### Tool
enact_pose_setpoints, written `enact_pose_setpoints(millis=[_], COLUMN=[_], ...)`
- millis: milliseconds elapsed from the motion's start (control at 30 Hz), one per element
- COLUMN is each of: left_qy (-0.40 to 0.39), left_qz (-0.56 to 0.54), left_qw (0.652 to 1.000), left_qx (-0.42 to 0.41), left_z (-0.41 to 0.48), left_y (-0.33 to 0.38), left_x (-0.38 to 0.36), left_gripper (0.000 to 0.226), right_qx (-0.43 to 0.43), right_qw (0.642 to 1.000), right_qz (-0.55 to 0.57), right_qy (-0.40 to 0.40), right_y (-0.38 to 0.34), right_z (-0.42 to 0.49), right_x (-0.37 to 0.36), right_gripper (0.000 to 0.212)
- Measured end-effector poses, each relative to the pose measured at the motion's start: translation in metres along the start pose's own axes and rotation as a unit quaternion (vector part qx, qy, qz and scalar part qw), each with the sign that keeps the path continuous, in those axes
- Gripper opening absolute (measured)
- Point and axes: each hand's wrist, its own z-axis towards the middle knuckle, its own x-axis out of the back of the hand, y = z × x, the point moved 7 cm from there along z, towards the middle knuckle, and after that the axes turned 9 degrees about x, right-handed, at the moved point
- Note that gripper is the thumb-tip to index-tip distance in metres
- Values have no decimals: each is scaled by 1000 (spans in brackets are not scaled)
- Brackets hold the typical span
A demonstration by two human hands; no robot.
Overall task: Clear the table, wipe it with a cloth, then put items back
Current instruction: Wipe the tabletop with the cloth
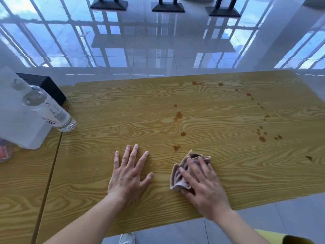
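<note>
A wood-grain table (123, 110) fills the view. Brown stains (178, 115) dot its middle, and more spots (262, 138) run down its right side. My right hand (204, 185) presses flat on a crumpled pinkish-grey cloth (181, 175) near the front edge, just below a small stain (176, 147). My left hand (129, 173) lies flat on the bare wood to the left of the cloth, fingers spread, holding nothing.
On a second table (21, 182) to the left stand a clear plastic water bottle (47, 108), a translucent white container (15, 117) and a black box (47, 85). Something pink (3, 152) shows at the far left edge. Glossy tiled floor and dark stand bases (168, 7) lie beyond.
</note>
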Motion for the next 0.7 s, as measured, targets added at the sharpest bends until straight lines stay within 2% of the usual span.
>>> enact_pose_setpoints(millis=[33, 100, 167, 200, 300, 367, 400, 433, 500, 567, 633, 700], left_qy=[2, 4, 7, 8, 8, 9, 8, 9, 11, 7, 14, 13], left_qz=[0, 0, 0, -1, 0, 0, -2, -3, 2, 6, 3, 3], left_qw=[1000, 1000, 1000, 1000, 1000, 1000, 1000, 1000, 1000, 1000, 1000, 1000], left_qx=[0, 0, 3, 4, 2, 4, 3, 2, 3, 3, 3, 1], left_z=[0, 1, 2, 1, -2, -1, 0, 1, 2, 0, 0, -1], left_y=[0, -1, -3, -3, -2, -1, 0, 0, -1, -3, -4, -4], left_x=[0, 1, 1, 0, -2, -2, -1, -1, -1, -2, -1, -1], left_gripper=[78, 78, 78, 78, 79, 78, 78, 78, 78, 78, 78, 78], right_qx=[-40, -185, -274, -265, -98, -20, -18, -52, -180, -270, -241, -133], right_qw=[999, 983, 961, 964, 995, 999, 999, 998, 983, 961, 968, 989], right_qz=[-14, 0, 29, 34, 21, 17, 9, -1, 10, 42, 49, 57], right_qy=[-1, -1, -2, -3, -11, -25, -29, -34, -43, -47, -42, -33], right_y=[20, 53, 46, 28, -30, -24, -7, 14, 49, 43, 5, -35], right_z=[4, 22, 47, 58, 51, 31, 26, 27, 41, 65, 87, 86], right_x=[0, 1, -1, -2, -7, -4, -3, -1, 3, -1, -3, -4], right_gripper=[65, 71, 75, 73, 64, 63, 64, 67, 75, 76, 71, 63])
